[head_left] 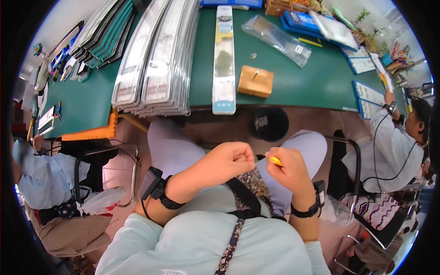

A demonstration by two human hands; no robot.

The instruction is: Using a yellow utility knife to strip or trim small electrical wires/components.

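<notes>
My left hand (229,159) is held over my lap with its fingers curled in a pinch. What sits between those fingertips is too small to name; a fine dark line, thread or thin metal, runs from them toward the other hand. My right hand (289,168) is closed around a small tool with a yellow handle (276,161), whose rounded end pokes out toward the left hand. The rest of that tool is hidden in the fist. Both hands hover above my lap, short of the green table (302,87).
On the table lie stacked long clear-cased packs (158,68), a long narrow box (224,64), a wooden block (255,81) and a clear plastic sleeve (277,40). A black bin (269,124) stands below. People sit at left and right (385,146).
</notes>
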